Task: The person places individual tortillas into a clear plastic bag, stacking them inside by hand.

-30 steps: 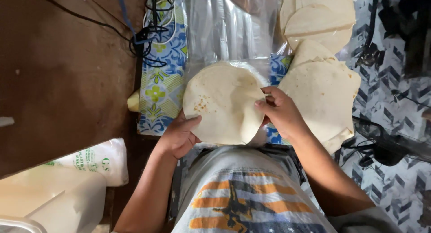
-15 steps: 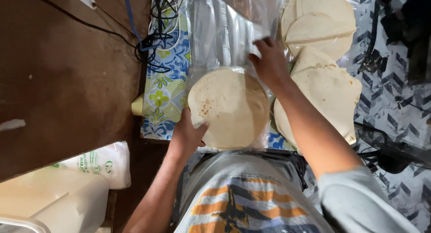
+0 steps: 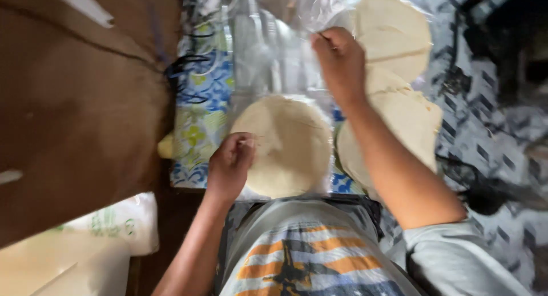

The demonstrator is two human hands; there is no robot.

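While blurred, right hand (image 3: 341,62) hides flatbreads (image 3: 399,108) (partly).

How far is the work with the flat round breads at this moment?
Done: several flatbreads already lie overlapped at the right. In hand: the left hand holds the edge of one flatbread that lies on the clear plastic sheet, and the right hand grips that sheet higher up. Left: this flatbread is not yet with the others.

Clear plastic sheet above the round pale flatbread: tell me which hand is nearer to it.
Right. The right hand pinches the clear plastic sheet at its upper edge; the left hand rests lower, on the round pale flatbread.
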